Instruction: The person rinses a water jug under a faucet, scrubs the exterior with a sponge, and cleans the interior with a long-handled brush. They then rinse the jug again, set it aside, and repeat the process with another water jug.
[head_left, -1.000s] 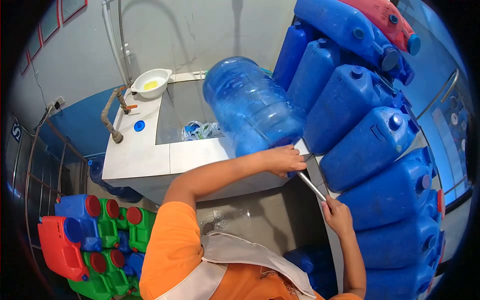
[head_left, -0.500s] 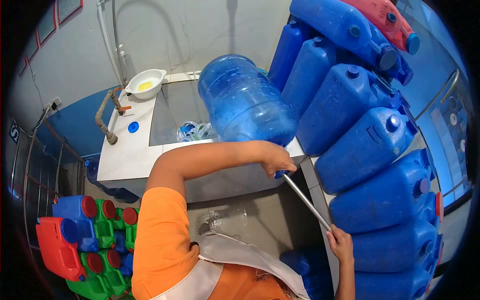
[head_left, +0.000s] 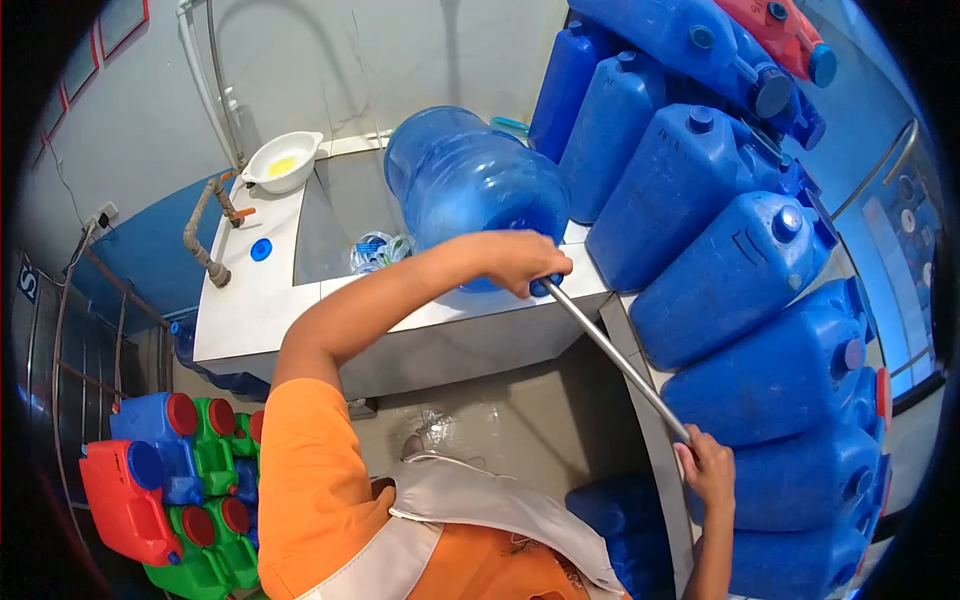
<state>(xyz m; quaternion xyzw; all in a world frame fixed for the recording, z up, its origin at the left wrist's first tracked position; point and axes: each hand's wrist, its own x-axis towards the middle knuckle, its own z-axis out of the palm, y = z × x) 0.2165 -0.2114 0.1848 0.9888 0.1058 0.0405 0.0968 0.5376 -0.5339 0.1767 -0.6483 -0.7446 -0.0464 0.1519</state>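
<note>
A large clear blue water jug lies tilted across the tiled basin's edge, its neck end towards me. My left hand is closed round the jug's neck, just behind the blue mouth. A straight metal rod runs into that mouth; its far end is not clear inside the jug. My right hand is closed on the rod's near end, at the lower right. Crumpled clear plastic with blue print lies in the basin beside the jug.
Upright and stacked blue jerrycans crowd the right ledge. On the white tiled counter are a white bowl, a blue cap and a pipe with an orange-handled tap. Red, green and blue containers stand at lower left.
More of the rod now shows outside the jug. My right hand has moved right and slightly up in view; my left hand and the jug's neck have shifted up and left.
</note>
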